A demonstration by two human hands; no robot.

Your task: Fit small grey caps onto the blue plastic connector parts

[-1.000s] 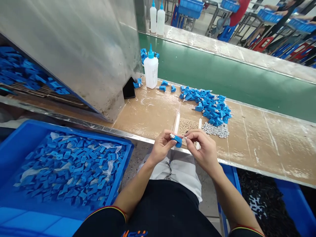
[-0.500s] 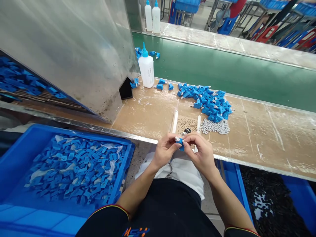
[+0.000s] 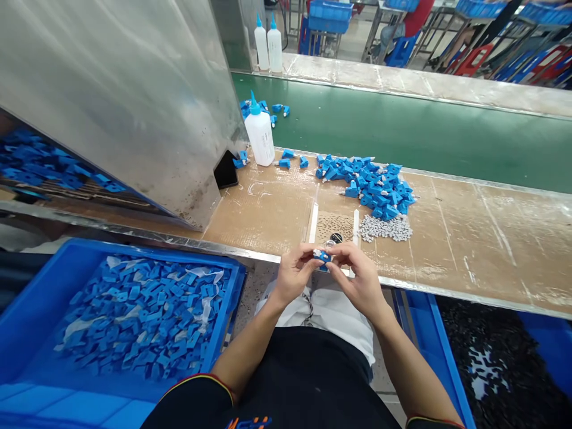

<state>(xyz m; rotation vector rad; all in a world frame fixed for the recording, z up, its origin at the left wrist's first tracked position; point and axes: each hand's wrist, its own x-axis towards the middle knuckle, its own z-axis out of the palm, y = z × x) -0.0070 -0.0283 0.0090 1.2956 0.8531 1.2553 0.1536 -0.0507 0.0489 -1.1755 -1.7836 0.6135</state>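
Observation:
My left hand (image 3: 295, 271) and my right hand (image 3: 356, 275) meet just below the workbench's front edge. Both pinch one small blue plastic part (image 3: 323, 257) with a pale tip between their fingertips. Just beyond them on the cardboard lie a small round dark piece (image 3: 335, 238) and two white strips (image 3: 313, 214). A pile of blue parts (image 3: 374, 183) and a heap of small grey pieces (image 3: 385, 228) lie farther up the bench to the right.
A blue bin (image 3: 58, 271) full of blue parts sits at my lower left. A white squeeze bottle (image 3: 260, 132) stands by a steel housing (image 3: 134, 89). A green conveyor belt (image 3: 424, 134) runs behind the bench. A blue bin (image 3: 440, 357) of dark parts is lower right.
My hands have come together on the blue part; the right fingers now pinch it too. The view has shifted slightly, hands staying near the bench edge.

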